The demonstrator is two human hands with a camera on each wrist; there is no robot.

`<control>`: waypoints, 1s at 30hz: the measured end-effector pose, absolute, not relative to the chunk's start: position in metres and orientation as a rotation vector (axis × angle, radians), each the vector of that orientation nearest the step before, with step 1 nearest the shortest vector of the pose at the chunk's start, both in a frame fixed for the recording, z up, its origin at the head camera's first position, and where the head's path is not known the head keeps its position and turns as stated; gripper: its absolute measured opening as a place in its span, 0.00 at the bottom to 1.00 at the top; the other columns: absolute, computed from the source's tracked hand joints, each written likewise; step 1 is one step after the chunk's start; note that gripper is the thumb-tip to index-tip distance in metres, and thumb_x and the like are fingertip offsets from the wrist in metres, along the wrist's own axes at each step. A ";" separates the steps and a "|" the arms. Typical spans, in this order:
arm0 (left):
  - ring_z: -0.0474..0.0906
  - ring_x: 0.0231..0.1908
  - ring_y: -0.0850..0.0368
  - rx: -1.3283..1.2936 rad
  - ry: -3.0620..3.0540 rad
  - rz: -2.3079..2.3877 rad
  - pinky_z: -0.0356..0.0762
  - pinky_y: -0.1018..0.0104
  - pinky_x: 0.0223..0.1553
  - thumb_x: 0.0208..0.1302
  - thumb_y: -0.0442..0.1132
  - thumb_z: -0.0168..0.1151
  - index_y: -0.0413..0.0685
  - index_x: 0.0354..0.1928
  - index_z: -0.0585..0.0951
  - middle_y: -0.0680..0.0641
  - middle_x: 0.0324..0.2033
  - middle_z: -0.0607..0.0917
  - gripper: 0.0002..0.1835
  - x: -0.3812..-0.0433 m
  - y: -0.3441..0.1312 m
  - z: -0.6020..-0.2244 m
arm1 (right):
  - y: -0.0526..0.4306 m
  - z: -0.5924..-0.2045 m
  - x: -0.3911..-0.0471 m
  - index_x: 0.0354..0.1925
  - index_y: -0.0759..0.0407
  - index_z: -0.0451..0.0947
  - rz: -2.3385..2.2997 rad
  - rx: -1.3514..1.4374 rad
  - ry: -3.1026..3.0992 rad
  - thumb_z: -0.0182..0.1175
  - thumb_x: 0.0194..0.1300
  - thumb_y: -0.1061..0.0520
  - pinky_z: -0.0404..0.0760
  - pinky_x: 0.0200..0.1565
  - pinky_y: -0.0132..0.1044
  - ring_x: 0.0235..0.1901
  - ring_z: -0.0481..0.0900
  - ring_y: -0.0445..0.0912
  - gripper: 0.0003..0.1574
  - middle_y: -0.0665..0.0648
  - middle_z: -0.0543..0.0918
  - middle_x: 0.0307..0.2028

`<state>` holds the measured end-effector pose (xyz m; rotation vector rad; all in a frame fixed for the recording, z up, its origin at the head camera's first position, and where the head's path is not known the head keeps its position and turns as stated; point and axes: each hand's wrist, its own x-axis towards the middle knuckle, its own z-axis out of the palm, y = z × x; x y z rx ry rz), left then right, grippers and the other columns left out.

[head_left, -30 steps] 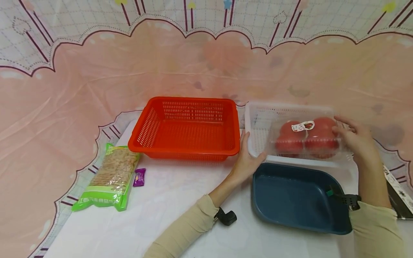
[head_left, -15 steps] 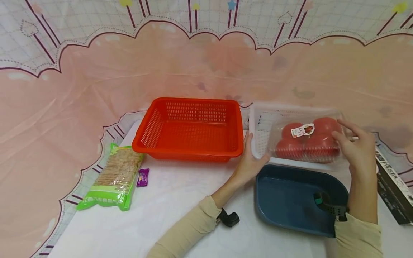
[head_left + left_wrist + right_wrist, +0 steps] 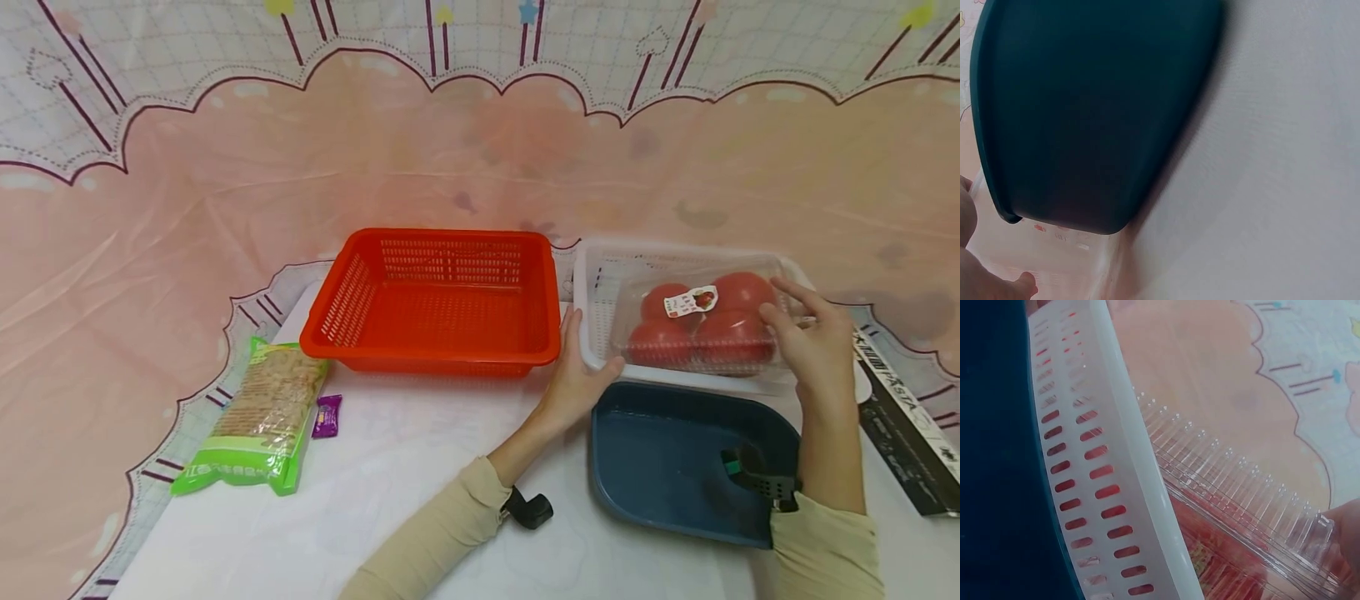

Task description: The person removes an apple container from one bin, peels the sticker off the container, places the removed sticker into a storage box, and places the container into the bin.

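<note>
With fingers nearly straight and thumb spread wide, touching the near left corner of the white basket (image 3: 675,377) with the left hand (image 3: 573,377). With thumb and fingers of the right hand (image 3: 816,335) bent, pinching the right end of the pack (image 3: 701,327). Well left of the white basket, a bag (image 3: 262,408), green at both ends, brown in the middle. Also left of the white basket, just beside the bag, a purple sachet (image 3: 327,417). Nearer the white basket's left end, a red basket (image 3: 442,361) with slotted sides. Inside the white basket, toward its right end, the clear pack, with red tomatoes (image 3: 735,333) showing through and a white label (image 3: 691,302) on top. Just in front of the white basket, a blue tub (image 3: 667,471); cannot tell whether touching. Right of the white basket, a black box (image 3: 903,429), lying aslant.
</note>
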<state>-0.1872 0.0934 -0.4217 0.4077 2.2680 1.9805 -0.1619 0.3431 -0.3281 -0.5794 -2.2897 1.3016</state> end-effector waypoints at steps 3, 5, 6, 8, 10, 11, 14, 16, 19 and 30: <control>0.51 0.73 0.54 0.404 2.273 1.978 0.56 0.47 0.74 0.63 0.47 0.62 0.65 0.77 0.42 0.62 0.77 0.42 0.48 -0.187 0.094 -0.422 | 0.340 -0.328 -0.162 0.63 0.52 0.74 1.274 -0.566 -2.299 0.60 0.66 0.56 0.72 0.23 0.17 0.20 0.68 0.31 0.27 0.44 0.74 0.48; 0.50 0.74 0.54 0.408 2.275 1.974 0.55 0.47 0.74 0.63 0.47 0.62 0.64 0.77 0.42 0.62 0.77 0.41 0.49 -0.186 0.093 -0.422 | 0.337 -0.328 -0.162 0.64 0.52 0.74 1.251 -0.565 -2.309 0.59 0.67 0.56 0.72 0.24 0.15 0.22 0.68 0.31 0.27 0.51 0.75 0.52; 0.50 0.74 0.54 0.408 2.275 1.973 0.55 0.47 0.74 0.63 0.47 0.62 0.64 0.77 0.42 0.61 0.77 0.41 0.49 -0.186 0.093 -0.422 | 0.336 -0.328 -0.162 0.64 0.52 0.73 1.242 -0.565 -2.315 0.59 0.67 0.55 0.72 0.24 0.14 0.22 0.68 0.31 0.27 0.54 0.75 0.53; 0.49 0.74 0.54 0.403 2.277 1.971 0.54 0.47 0.74 0.63 0.47 0.62 0.64 0.77 0.42 0.62 0.77 0.41 0.49 -0.187 0.093 -0.423 | 0.334 -0.327 -0.162 0.65 0.52 0.73 1.250 -0.566 -2.314 0.58 0.68 0.55 0.73 0.24 0.14 0.23 0.69 0.30 0.27 0.59 0.74 0.58; 0.49 0.74 0.54 0.401 2.280 1.968 0.54 0.47 0.74 0.63 0.47 0.63 0.64 0.77 0.42 0.62 0.77 0.41 0.49 -0.187 0.093 -0.423 | 0.333 -0.327 -0.162 0.66 0.51 0.72 1.254 -0.573 -2.319 0.57 0.69 0.54 0.73 0.24 0.13 0.24 0.70 0.28 0.28 0.63 0.71 0.64; 0.49 0.74 0.54 0.402 2.281 1.966 0.54 0.46 0.74 0.63 0.47 0.63 0.64 0.77 0.42 0.62 0.77 0.41 0.49 -0.187 0.093 -0.424 | 0.332 -0.326 -0.161 0.66 0.50 0.72 1.255 -0.576 -2.319 0.57 0.69 0.53 0.73 0.24 0.13 0.24 0.70 0.27 0.28 0.63 0.71 0.65; 0.49 0.74 0.54 0.407 2.277 1.970 0.55 0.46 0.74 0.63 0.48 0.63 0.64 0.77 0.42 0.62 0.77 0.41 0.49 -0.187 0.093 -0.424 | 0.331 -0.326 -0.161 0.66 0.49 0.71 1.268 -0.594 -2.318 0.56 0.70 0.52 0.74 0.24 0.14 0.26 0.71 0.27 0.28 0.63 0.69 0.66; 0.50 0.74 0.54 0.409 2.273 1.971 0.56 0.46 0.73 0.62 0.48 0.63 0.65 0.77 0.41 0.62 0.77 0.41 0.49 -0.187 0.092 -0.424 | 0.329 -0.326 -0.161 0.66 0.48 0.71 1.255 -0.614 -2.314 0.56 0.69 0.51 0.74 0.25 0.13 0.29 0.71 0.29 0.28 0.56 0.71 0.59; 0.50 0.74 0.55 0.403 2.273 1.968 0.56 0.47 0.73 0.62 0.48 0.63 0.66 0.77 0.42 0.62 0.77 0.42 0.49 -0.187 0.092 -0.424 | 0.326 -0.327 -0.161 0.66 0.47 0.72 1.248 -0.639 -2.292 0.57 0.69 0.52 0.73 0.25 0.12 0.33 0.68 0.34 0.27 0.40 0.63 0.46; 0.49 0.74 0.59 0.404 2.272 1.987 0.53 0.52 0.75 0.63 0.46 0.63 0.63 0.77 0.42 0.62 0.77 0.43 0.49 -0.187 0.093 -0.423 | 0.318 -0.324 -0.159 0.61 0.50 0.77 1.271 -0.573 -2.118 0.59 0.65 0.57 0.74 0.23 0.14 0.23 0.71 0.30 0.26 0.37 0.58 0.40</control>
